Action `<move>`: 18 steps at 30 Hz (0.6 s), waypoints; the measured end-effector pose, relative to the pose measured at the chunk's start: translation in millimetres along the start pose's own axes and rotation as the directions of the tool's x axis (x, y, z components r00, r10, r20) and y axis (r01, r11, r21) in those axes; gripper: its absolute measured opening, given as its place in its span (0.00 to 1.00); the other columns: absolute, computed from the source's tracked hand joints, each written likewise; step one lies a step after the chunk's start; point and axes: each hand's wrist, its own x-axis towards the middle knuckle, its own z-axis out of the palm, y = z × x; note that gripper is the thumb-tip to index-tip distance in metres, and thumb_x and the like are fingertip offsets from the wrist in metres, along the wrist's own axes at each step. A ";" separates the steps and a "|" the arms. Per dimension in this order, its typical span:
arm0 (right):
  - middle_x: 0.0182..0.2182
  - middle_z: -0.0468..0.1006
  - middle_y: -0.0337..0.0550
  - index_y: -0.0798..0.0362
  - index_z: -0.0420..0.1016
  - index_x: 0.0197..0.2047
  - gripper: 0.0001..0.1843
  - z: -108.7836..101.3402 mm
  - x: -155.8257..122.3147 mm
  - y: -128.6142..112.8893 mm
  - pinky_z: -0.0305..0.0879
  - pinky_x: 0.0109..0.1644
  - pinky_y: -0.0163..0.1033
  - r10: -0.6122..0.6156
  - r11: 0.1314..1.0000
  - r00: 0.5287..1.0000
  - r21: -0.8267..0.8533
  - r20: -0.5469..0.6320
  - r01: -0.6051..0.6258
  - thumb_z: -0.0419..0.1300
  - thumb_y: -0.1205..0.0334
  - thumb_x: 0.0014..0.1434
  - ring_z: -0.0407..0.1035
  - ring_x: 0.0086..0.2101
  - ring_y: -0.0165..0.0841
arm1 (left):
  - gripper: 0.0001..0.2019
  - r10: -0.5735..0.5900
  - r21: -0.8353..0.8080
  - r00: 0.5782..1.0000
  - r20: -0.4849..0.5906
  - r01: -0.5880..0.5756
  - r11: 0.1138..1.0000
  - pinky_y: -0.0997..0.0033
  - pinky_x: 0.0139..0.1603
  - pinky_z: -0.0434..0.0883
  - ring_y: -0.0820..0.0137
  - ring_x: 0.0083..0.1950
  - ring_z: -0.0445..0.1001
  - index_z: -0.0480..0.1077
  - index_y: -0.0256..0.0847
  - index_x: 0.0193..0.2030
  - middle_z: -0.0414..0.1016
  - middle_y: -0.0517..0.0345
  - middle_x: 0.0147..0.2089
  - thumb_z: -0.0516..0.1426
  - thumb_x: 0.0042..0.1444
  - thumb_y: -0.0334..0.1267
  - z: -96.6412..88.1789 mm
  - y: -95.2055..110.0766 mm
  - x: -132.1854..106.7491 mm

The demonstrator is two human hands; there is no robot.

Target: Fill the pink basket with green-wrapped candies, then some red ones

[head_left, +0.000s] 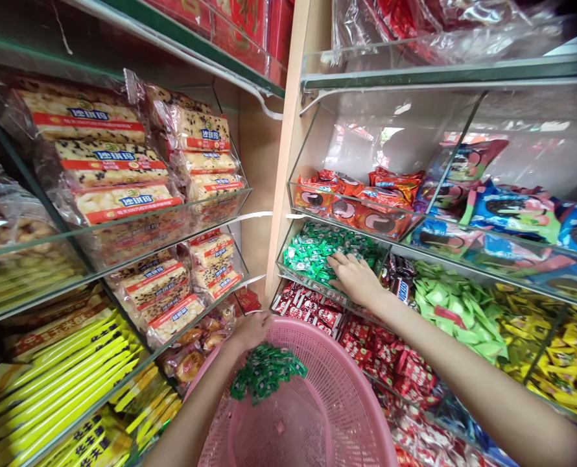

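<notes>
My right hand (355, 277) reaches into a clear shelf bin (288, 269) full of small green wrapped candies (312, 250); its fingers curl down into the pile, and what they grip is hidden. My left hand (250, 329) grips the far rim of a pink plastic basket (347, 402) held below the shelf. A heap of the same green candies (265, 371) lies in the basket near that hand.
Glass-fronted shelves surround me. Red candies (317, 311) fill the bin below the green ones, light green packets (451, 305) lie to the right, and orange and blue cookie packs (361, 198) sit above. Wrapped cake bars (108, 162) and yellow packs (69, 370) fill the left shelves.
</notes>
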 end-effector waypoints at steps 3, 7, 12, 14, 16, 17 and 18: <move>0.47 0.69 0.51 0.54 0.66 0.49 0.15 1.2 2.7 0.7 0.59 0.43 0.44 -0.017 1.000 1.000 0.003 0.008 0.017 0.56 0.60 0.58 0.62 0.45 0.42 | 0.23 0.032 -0.007 0.999 -0.024 -0.032 0.999 0.71 0.46 0.62 0.63 0.49 0.72 0.71 0.42 0.44 0.76 0.51 0.47 0.39 0.62 0.49 0.1 0.1 -0.3; 0.44 0.71 0.51 0.55 0.68 0.45 0.12 -2.2 4.0 -0.8 0.59 0.43 0.44 -0.041 0.999 0.999 0.000 0.011 0.041 0.56 0.62 0.58 0.63 0.44 0.42 | 0.22 0.024 -0.002 0.999 -0.033 -0.024 1.000 0.71 0.45 0.63 0.63 0.48 0.72 0.72 0.42 0.43 0.76 0.51 0.47 0.40 0.62 0.48 -0.4 -1.2 -1.5; 0.43 0.72 0.50 0.55 0.69 0.45 0.12 -4.2 3.3 -0.5 0.60 0.42 0.43 -0.058 0.998 0.998 0.015 0.009 0.058 0.55 0.62 0.59 0.65 0.43 0.41 | 0.23 0.026 -0.001 0.999 -0.035 -0.026 1.000 0.71 0.46 0.63 0.63 0.48 0.73 0.72 0.42 0.41 0.76 0.51 0.46 0.39 0.62 0.48 -2.5 -3.0 -3.3; 0.43 0.73 0.50 0.54 0.69 0.46 0.12 -4.8 3.9 1.0 0.60 0.42 0.42 -0.065 0.997 0.998 0.030 0.016 0.065 0.54 0.62 0.59 0.65 0.43 0.41 | 0.23 0.016 -0.002 0.999 -0.032 -0.016 1.000 0.71 0.46 0.63 0.63 0.48 0.73 0.72 0.42 0.41 0.76 0.51 0.46 0.40 0.62 0.49 -3.6 -2.6 -3.8; 0.43 0.73 0.49 0.54 0.69 0.45 0.11 -7.0 5.3 2.8 0.60 0.41 0.41 -0.065 0.997 0.998 0.052 0.027 0.064 0.53 0.64 0.59 0.66 0.43 0.41 | 0.23 0.003 -0.005 1.000 -0.028 -0.003 1.000 0.71 0.46 0.63 0.63 0.49 0.73 0.72 0.42 0.42 0.76 0.51 0.46 0.40 0.61 0.49 -4.6 -1.8 -4.1; 0.42 0.74 0.48 0.53 0.70 0.44 0.10 -8.8 6.2 3.8 0.60 0.40 0.40 -0.060 0.996 0.998 0.065 0.035 0.058 0.52 0.65 0.60 0.67 0.43 0.40 | 0.23 -0.001 -0.006 1.000 -0.027 0.000 1.000 0.71 0.46 0.63 0.63 0.49 0.73 0.72 0.42 0.42 0.76 0.51 0.47 0.40 0.61 0.49 -5.0 -1.3 -4.1; 0.42 0.74 0.48 0.53 0.70 0.44 0.10 -11.0 7.2 4.9 0.60 0.39 0.38 -0.051 0.996 0.998 0.078 0.046 0.048 0.51 0.66 0.60 0.67 0.43 0.39 | 0.23 0.000 -0.006 1.000 -0.027 0.000 1.000 0.71 0.46 0.63 0.63 0.49 0.73 0.72 0.42 0.42 0.76 0.51 0.47 0.40 0.61 0.49 -5.4 -0.9 -4.2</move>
